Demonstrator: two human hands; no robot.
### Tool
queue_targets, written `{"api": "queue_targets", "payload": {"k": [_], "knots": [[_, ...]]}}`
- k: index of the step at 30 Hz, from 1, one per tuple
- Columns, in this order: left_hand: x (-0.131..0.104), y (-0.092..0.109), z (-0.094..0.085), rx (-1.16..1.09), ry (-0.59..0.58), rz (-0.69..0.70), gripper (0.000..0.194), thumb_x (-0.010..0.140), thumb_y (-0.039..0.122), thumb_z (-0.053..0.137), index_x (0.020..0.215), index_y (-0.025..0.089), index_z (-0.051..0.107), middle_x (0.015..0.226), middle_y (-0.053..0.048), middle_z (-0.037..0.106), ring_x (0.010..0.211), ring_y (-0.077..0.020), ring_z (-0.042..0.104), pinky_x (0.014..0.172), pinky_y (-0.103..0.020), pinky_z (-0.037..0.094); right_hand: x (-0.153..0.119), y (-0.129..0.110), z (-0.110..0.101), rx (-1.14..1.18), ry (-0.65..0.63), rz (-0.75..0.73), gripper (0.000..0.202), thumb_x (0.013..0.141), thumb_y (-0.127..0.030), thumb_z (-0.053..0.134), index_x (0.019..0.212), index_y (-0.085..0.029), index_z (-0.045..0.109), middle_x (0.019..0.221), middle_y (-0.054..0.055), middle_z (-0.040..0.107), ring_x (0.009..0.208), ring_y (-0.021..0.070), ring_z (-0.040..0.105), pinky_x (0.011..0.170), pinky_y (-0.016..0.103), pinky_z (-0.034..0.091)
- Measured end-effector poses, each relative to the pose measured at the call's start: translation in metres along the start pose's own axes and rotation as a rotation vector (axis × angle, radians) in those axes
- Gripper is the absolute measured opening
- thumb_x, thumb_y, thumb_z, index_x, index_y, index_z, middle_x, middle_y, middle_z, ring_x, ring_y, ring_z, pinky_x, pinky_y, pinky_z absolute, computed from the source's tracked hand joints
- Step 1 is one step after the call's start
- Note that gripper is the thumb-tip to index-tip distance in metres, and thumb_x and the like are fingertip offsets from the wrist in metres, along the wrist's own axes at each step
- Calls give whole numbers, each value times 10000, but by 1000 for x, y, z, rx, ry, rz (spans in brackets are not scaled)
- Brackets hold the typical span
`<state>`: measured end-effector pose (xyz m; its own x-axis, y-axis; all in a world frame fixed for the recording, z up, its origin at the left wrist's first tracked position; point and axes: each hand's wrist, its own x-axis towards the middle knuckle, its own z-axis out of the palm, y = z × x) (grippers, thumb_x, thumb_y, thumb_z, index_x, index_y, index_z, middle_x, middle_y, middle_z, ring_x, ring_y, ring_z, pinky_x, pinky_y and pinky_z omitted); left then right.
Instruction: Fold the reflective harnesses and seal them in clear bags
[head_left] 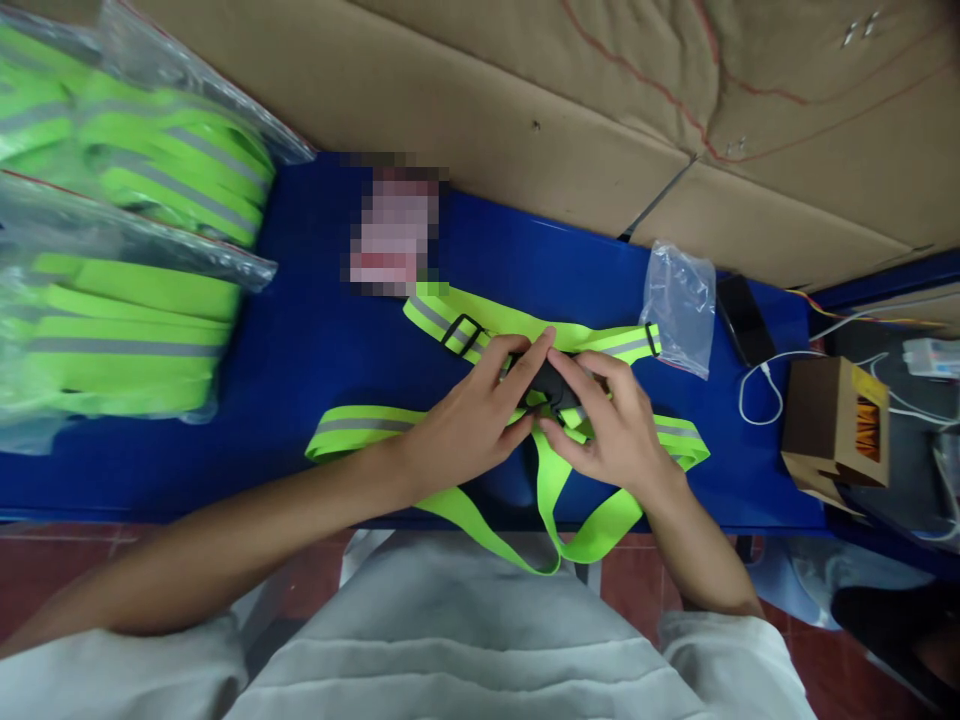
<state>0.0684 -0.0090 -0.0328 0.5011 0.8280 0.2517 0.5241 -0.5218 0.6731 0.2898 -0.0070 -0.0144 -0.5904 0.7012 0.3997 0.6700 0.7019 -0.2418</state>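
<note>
Both hands meet over a black plastic buckle (550, 385) on a neon-yellow reflective strap harness (360, 425). My left hand (487, 405) grips the buckle from its left side, thumb below and fingers on top. From the right, my right hand (611, 420) has its fingers and thumb closed around the same buckle. Part of the buckle is hidden under the fingers, so whether its halves are joined I cannot tell. Black strap sliders (463, 336) show on the upper band. Loops of the webbing lie on the blue table (285, 370) and hang over its front edge.
At left, clear plastic bags (135, 330) hold folded neon straps. A blurred-out pinkish item (395, 225) lies behind the harness. To the right are a flat clear bag (679, 305), a black phone (745, 320), a white cable (780, 385) and a cardboard box (821, 420). Cardboard (525, 120) lines the back.
</note>
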Motion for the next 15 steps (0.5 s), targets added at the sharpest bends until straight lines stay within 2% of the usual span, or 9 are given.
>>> {"api": "queue_targets", "payload": {"k": [3, 5, 8, 10, 11, 13, 15], "knots": [[2, 4, -7, 76, 13, 97, 783, 1007, 196, 598, 1682, 237, 201, 1415, -169, 524, 1378, -290, 540, 1125, -469, 554, 0, 1, -10, -35, 131, 76, 595, 1000, -544, 619, 1498, -228, 545, 1242, 129, 626, 1147, 302, 637, 985, 468, 498], [2, 7, -13, 129, 21, 225, 671, 1025, 186, 582, 1636, 225, 307, 1415, -165, 568, 1378, -273, 558, 1135, -444, 549, 2, 3, -18, 42, 146, 120, 451, 1017, -505, 614, 1368, -222, 621, 1217, 116, 663, 1139, 289, 651, 1025, 478, 453], [1, 11, -20, 125, 6, 394, 508, 1046, 143, 529, 1538, 240, 448, 1432, -138, 605, 1358, -231, 596, 1113, -380, 558, 6, 9, -31, 355, -80, 92, 120, 1013, -344, 673, 1024, -225, 662, 981, 19, 716, 950, 194, 703, 1102, 466, 415], [1, 12, -23, 75, -8, 429, 472, 1054, 196, 559, 1516, 247, 473, 1468, -137, 595, 1384, -231, 586, 1131, -387, 542, 9, 16, -39, 601, -217, 39, 171, 1014, -309, 675, 873, -223, 630, 825, -27, 688, 808, 152, 691, 1103, 448, 444], [1, 12, -25, 42, -10, 427, 495, 1049, 258, 602, 1525, 243, 466, 1499, -149, 575, 1414, -247, 564, 1158, -413, 522, 10, 18, -43, 704, -255, 20, 218, 1016, -323, 669, 829, -221, 623, 783, -29, 673, 768, 150, 679, 1063, 432, 482], [1, 11, -28, -56, 6, 408, 663, 994, 426, 706, 1562, 230, 426, 1554, -180, 531, 1474, -299, 507, 1216, -494, 462, 11, 21, -49, 860, -285, 35, 308, 1017, -370, 653, 755, -216, 605, 710, -20, 631, 686, 153, 634, 880, 373, 552], [2, 12, -32, -206, 10, 331, 879, 911, 567, 764, 1613, 244, 347, 1595, -192, 493, 1520, -342, 455, 1262, -566, 396, 10, 17, -53, 953, -301, 163, 358, 1014, -423, 643, 731, -207, 605, 668, -13, 583, 608, 143, 560, 636, 298, 509]]}}
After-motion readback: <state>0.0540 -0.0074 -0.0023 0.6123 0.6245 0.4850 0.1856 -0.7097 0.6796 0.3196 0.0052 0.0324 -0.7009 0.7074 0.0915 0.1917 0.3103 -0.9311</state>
